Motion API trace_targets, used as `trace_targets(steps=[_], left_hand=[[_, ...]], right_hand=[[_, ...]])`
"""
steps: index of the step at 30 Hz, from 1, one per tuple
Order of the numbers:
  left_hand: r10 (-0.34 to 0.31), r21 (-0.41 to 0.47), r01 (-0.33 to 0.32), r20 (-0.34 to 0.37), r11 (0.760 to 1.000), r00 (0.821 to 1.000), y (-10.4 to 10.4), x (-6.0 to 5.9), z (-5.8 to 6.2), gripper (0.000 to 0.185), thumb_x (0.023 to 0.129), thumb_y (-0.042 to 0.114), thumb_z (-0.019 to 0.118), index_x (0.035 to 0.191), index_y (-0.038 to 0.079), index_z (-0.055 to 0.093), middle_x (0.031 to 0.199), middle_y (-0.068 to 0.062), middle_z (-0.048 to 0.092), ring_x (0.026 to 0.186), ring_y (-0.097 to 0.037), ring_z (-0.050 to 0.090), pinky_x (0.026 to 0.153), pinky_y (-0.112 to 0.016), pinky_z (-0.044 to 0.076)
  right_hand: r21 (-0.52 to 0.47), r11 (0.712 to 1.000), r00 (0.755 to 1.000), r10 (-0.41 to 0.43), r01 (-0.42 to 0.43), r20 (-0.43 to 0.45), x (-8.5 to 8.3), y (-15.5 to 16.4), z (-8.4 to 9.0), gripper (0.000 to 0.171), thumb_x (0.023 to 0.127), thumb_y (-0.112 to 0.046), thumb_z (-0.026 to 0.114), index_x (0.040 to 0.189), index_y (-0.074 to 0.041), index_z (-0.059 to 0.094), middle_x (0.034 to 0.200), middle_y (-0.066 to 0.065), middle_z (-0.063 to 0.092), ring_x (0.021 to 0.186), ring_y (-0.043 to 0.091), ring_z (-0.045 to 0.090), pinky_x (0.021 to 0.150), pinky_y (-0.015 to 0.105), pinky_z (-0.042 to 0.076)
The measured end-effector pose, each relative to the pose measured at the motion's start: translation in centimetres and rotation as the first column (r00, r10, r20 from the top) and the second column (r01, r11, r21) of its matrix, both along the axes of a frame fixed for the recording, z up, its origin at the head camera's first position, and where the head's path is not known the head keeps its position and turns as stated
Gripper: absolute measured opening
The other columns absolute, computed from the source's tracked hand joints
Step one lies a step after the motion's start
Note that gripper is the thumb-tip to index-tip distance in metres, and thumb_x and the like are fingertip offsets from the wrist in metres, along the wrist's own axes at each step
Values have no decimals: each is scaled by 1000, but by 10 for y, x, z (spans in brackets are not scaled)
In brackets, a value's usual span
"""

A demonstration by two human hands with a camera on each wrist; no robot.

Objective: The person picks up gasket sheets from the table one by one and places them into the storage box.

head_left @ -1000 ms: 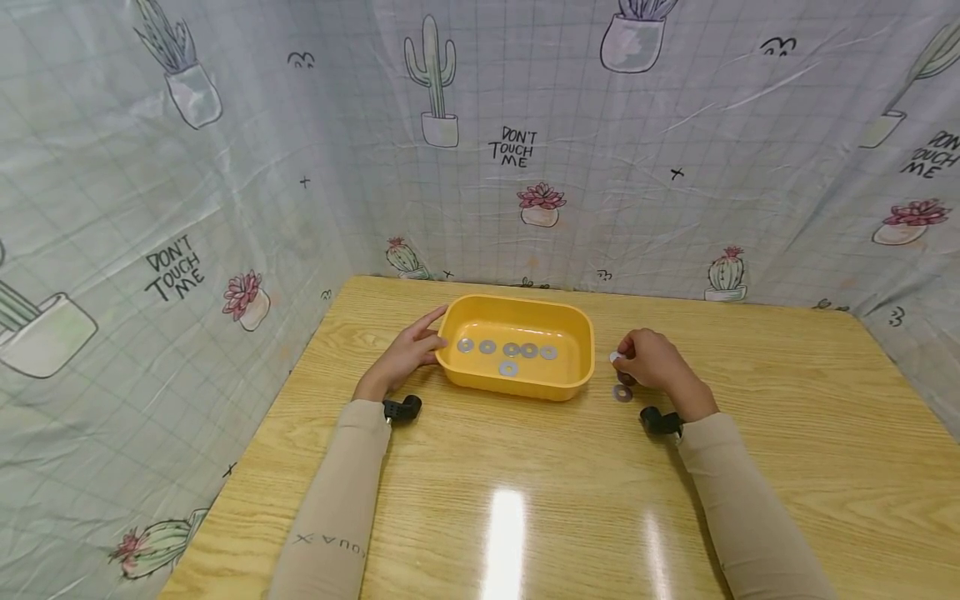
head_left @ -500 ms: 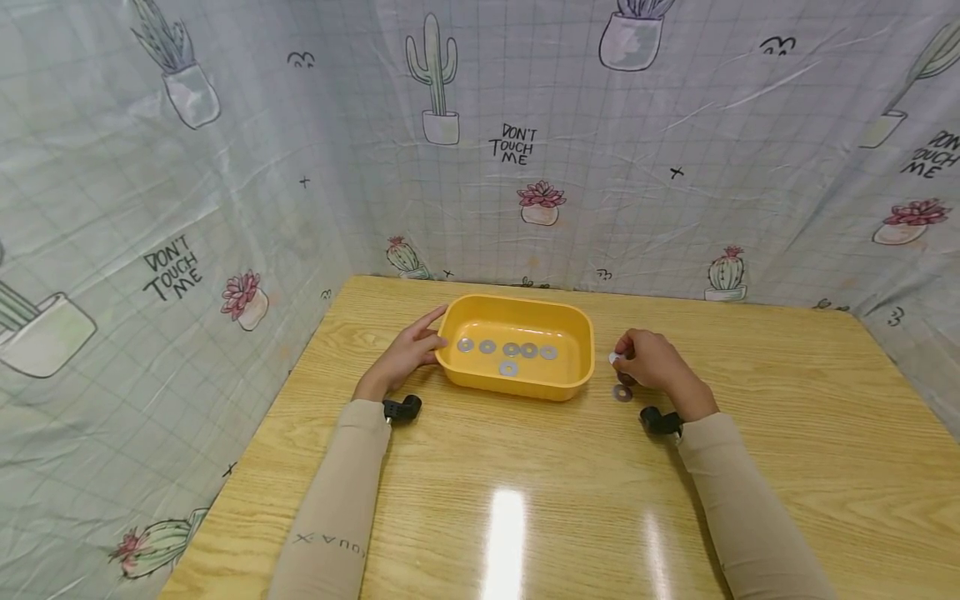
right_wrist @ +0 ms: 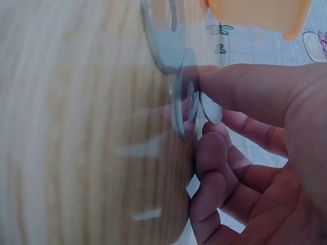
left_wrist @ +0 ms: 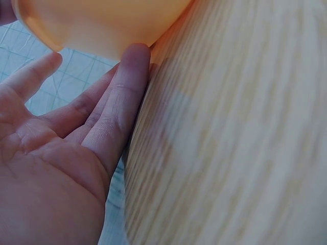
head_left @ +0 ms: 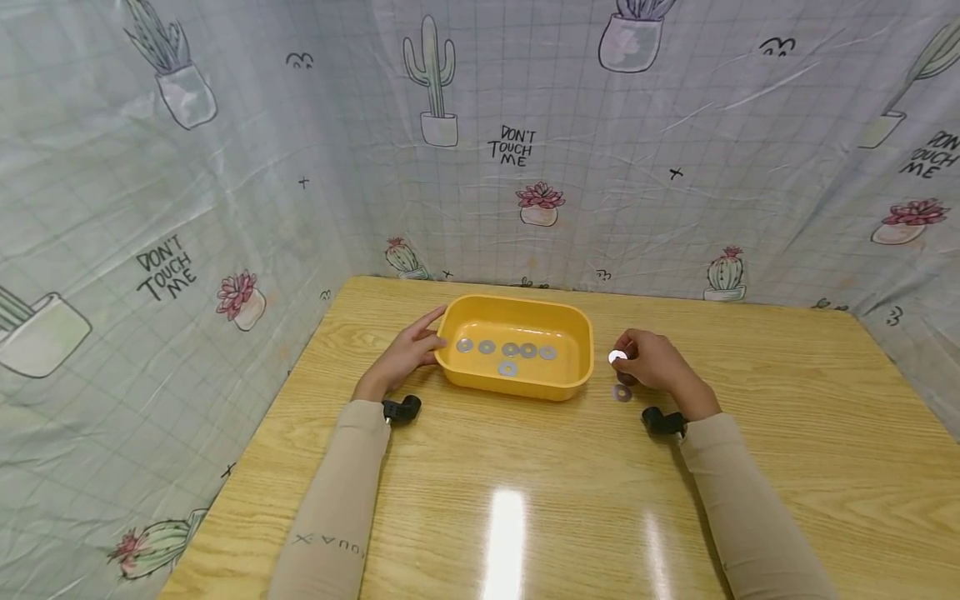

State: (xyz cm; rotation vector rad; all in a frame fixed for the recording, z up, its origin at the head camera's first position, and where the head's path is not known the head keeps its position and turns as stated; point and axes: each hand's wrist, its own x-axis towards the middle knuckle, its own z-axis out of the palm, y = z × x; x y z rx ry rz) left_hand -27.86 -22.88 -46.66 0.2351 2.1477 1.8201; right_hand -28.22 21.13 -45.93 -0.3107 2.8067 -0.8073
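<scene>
A yellow plastic tray [head_left: 517, 385] stands on the wooden table [head_left: 525, 467] and holds several flat metal washers [head_left: 508, 350]. My left hand [head_left: 408, 354] rests with straight fingers [left_wrist: 125, 97] against the tray's left wall [left_wrist: 102, 30]. Just right of the tray, my right hand [head_left: 651, 362] pinches a washer [head_left: 617, 357] between thumb and fingertips [right_wrist: 240, 92], with the disc [right_wrist: 185, 94] edge-on in the right wrist view. Another washer [head_left: 622, 392] lies flat on the table just below that hand, seen also as a washer [right_wrist: 162, 35] close to the pinched one.
A cactus-print curtain [head_left: 480, 142] closes off the table at the back and both sides. Small black wrist cameras sit at my left cuff [head_left: 401, 408] and my right cuff [head_left: 662, 421]. Bare tabletop stretches in front of the tray.
My right hand has lifted slightly and turned the pinched washer so its bright face shows. The left hand and tray have not moved.
</scene>
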Motion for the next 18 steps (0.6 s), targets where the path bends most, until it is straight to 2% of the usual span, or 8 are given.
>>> trace_targets(steps=[9, 18], left_hand=[[2, 13, -2, 10, 1000, 1000, 2, 0, 2, 65, 105, 17, 55, 162, 35, 30, 147, -25, 48, 133, -42, 56, 98, -35, 59], [12, 4, -12, 9, 1000, 1000, 2, 0, 2, 64, 106, 16, 55, 162, 36, 31, 146, -25, 49, 132, -42, 56, 97, -33, 60]], right_hand=[[-46, 999, 999, -17, 14, -50, 0, 4, -3, 25, 97, -19, 70, 115, -3, 65, 86, 10, 68, 70, 21, 58, 66, 30, 48], [-119, 988, 993, -101, 94, -55, 0, 10, -3, 31, 100, -22, 66, 124, -2, 69, 96, 17, 71, 76, 23, 61, 67, 29, 49]])
